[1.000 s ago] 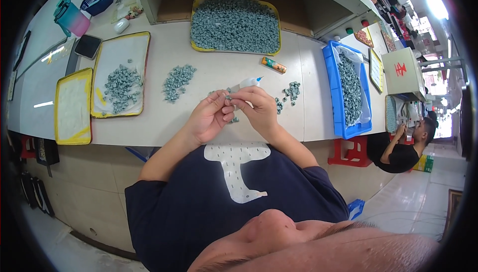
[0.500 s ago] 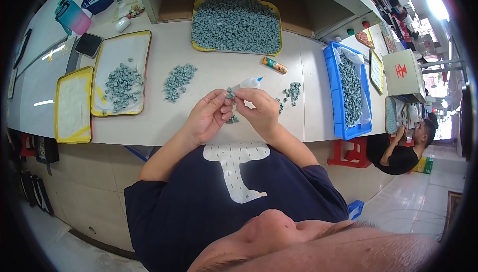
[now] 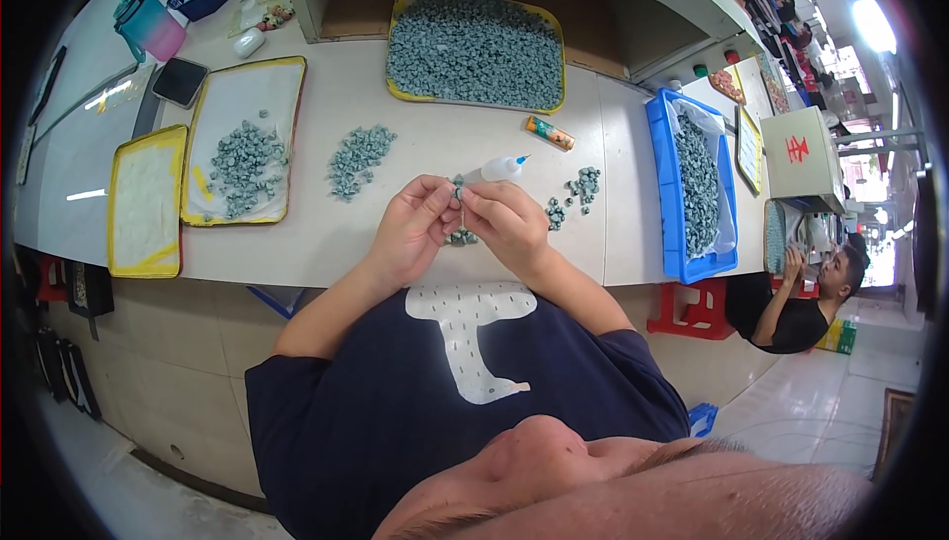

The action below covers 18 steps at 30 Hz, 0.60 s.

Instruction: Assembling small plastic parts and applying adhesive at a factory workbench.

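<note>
Both hands, left hand [image 3: 413, 229] and right hand [image 3: 506, 222], are pinched shut on one small grey part [image 3: 458, 192] held right between the fingertips, just above the worktop [image 3: 415, 150] near its front edge, a white squeeze bottle [image 3: 497, 169] lying just behind.

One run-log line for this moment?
left hand: pinching grey part | right hand: on same part, holding glue bottle | loose parts: on table under hands
</note>
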Each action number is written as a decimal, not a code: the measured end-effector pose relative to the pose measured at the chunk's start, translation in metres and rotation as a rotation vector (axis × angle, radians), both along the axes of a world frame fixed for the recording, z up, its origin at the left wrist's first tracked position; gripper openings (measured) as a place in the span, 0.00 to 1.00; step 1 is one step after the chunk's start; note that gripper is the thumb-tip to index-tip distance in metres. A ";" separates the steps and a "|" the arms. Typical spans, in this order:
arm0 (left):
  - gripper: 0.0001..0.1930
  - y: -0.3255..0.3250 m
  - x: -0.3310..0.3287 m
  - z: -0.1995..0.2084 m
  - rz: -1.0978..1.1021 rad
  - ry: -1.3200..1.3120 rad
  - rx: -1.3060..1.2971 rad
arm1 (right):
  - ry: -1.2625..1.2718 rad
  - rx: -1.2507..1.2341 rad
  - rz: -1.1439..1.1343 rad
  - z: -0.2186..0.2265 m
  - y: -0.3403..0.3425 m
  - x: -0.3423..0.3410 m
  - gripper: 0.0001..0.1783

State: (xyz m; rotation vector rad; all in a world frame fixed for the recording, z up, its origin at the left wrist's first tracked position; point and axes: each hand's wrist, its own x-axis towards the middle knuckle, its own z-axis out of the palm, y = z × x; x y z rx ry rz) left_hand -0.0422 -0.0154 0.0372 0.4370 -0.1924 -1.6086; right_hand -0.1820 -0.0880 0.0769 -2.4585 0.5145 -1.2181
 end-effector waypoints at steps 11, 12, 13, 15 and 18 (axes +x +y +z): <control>0.04 0.006 0.000 0.010 0.149 -0.419 0.000 | -0.085 0.039 0.161 -0.009 -0.011 0.000 0.12; 0.05 0.007 0.000 0.011 0.160 -0.481 0.004 | -0.085 0.039 0.159 -0.009 -0.011 -0.001 0.12; 0.05 0.008 -0.001 0.012 0.160 -0.482 0.004 | -0.110 0.078 0.170 -0.008 -0.010 -0.001 0.12; 0.05 0.010 -0.003 0.015 0.243 -0.634 -0.072 | -0.159 0.158 0.191 -0.007 -0.008 -0.002 0.11; 0.05 0.011 -0.003 0.021 0.357 -0.844 -0.155 | -0.109 0.241 0.125 -0.003 -0.001 -0.003 0.12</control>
